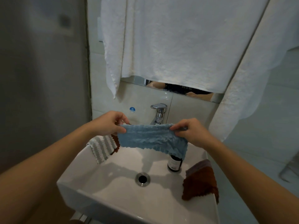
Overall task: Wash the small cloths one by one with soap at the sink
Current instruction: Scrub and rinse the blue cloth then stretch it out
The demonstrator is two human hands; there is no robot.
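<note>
White sink (pixel 123 206) below, left grip (pixel 111 122) and right grip (pixel 191 131) pinching blue cloth (pixel 152 139), stretched left-right

Home bathroom, small: white ceramic sink (pixel 100 196) w/ chrome tap (pixel 159 113), tiled wall (pixel 103 75), white towels (pixel 169 42) hung over mirror (pixel 182 88).

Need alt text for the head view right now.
Both hands, left hand and right hand, pinch a blue cloth stretched above the white sink, before the faucet. More cloths lie on the rim by a dark bottle.
</note>
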